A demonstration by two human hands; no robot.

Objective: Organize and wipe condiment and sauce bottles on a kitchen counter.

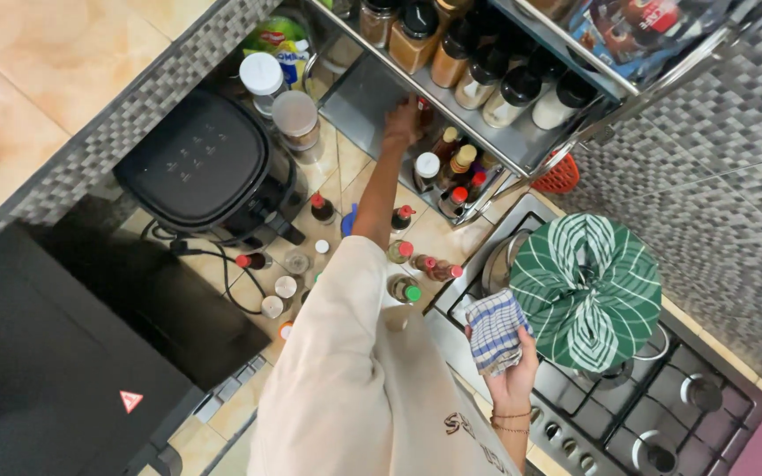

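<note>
Overhead, right hand [511, 375] pinches a soft, light checked cloth [495, 330]; left hand [403, 122], grip unclear, reaches among fragile, slippery glass bottles [451, 167]

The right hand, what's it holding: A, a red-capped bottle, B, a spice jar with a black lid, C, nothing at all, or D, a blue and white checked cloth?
D: the right hand grips a bunched blue and white checked cloth over the edge of the stove, while the left hand reaches towards the bottles under the rack's lower shelf.
</note>
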